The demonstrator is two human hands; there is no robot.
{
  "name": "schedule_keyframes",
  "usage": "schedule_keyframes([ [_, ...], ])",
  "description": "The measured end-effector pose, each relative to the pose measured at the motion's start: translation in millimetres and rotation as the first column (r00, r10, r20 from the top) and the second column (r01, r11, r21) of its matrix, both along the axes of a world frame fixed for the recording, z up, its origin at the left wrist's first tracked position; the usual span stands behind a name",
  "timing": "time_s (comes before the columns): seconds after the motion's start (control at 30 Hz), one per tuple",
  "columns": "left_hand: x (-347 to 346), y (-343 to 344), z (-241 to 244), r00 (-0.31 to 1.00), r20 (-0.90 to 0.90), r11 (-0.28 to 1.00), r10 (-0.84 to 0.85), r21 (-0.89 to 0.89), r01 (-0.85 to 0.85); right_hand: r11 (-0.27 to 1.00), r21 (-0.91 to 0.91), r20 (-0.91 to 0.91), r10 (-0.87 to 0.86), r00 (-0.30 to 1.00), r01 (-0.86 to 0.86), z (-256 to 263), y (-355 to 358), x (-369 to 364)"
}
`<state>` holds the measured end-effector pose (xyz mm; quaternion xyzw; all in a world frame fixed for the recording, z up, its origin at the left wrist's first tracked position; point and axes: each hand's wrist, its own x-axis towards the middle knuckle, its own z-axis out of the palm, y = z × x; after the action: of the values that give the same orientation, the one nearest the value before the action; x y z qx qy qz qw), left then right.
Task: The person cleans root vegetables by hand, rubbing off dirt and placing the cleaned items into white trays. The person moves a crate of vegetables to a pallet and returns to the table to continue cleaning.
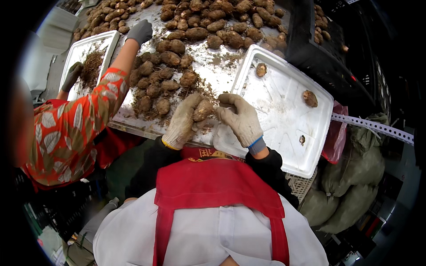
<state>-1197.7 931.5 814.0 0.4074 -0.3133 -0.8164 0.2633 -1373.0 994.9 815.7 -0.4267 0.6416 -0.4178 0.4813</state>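
My left hand (184, 121), in a dirty white knit glove, holds a brown, hairy taro corm (203, 110) between thumb and fingers. Close to the corm's right side is my right hand (240, 119), also gloved, with its fingers curled and its thumb apart; no item shows in it. Both hands are above the near edge of a metal table (208, 71). A heap of taro corms (154, 79) with loose soil and root fibres lies just beyond my left hand. Right of my right hand, a white foam tray (283, 109) holds a few corm pieces, one of them small.
A co-worker in grey gloves reaches over the table at left, one hand by a foam tray (114, 40) with brown debris. More corms (216, 25) cover the table's far side. Black plastic crates (319, 56) stand at far right, stuffed sacks (352, 189) at lower right.
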Motion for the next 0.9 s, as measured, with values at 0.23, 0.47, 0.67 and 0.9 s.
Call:
schedule_keyframes([
  [0.23,-13.7,6.5,-27.9,0.985,0.173,0.986,-0.012,-0.164,0.041,0.967,0.076,-0.184,0.253,0.95,-0.243,41.5,-5.3,-3.4],
  [0.47,29.6,-55.3,-43.4,0.689,0.627,0.557,0.364,-0.739,0.379,0.946,0.092,-0.744,-0.142,0.653,0.311,5.7,40.9,-84.2],
  [0.67,-3.3,-95.8,-42.1,-0.066,0.962,0.462,0.265,-0.067,0.885,0.947,0.204,-0.615,-0.072,0.785,0.247,28.6,22.0,-51.0],
  [0.9,21.0,-83.3,-36.2,0.762,0.647,0.627,-0.006,-0.591,0.507,0.995,0.024,-0.405,0.096,0.909,-0.095,38.1,1.2,-18.8],
])
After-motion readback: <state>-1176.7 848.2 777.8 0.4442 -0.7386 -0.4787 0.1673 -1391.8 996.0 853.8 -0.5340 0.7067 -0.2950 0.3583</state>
